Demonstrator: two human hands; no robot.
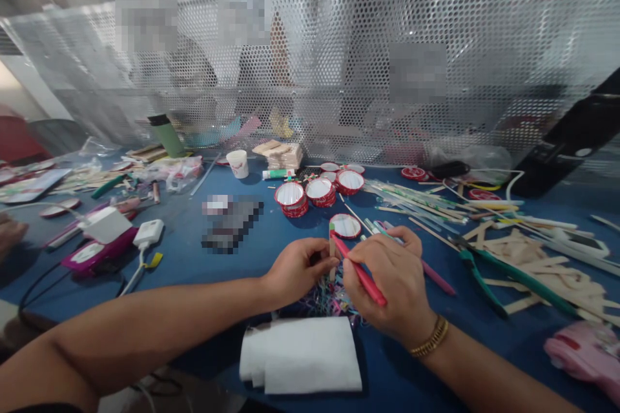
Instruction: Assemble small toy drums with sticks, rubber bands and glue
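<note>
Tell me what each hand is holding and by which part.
The left hand pinches a wooden stick around its middle; the right hand grips a red pen-like tool toward its tip end.

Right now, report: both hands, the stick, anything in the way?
Left hand pinching the green-tipped stick, near upright. Right hand gripping red pen, point close to stick's top. Colored strips underneath, not blocking the pen.

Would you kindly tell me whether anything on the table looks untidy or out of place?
Yes: the wooden sticks at right look untidy, heaped at odd angles with green-handled pliers lying among them.
</note>
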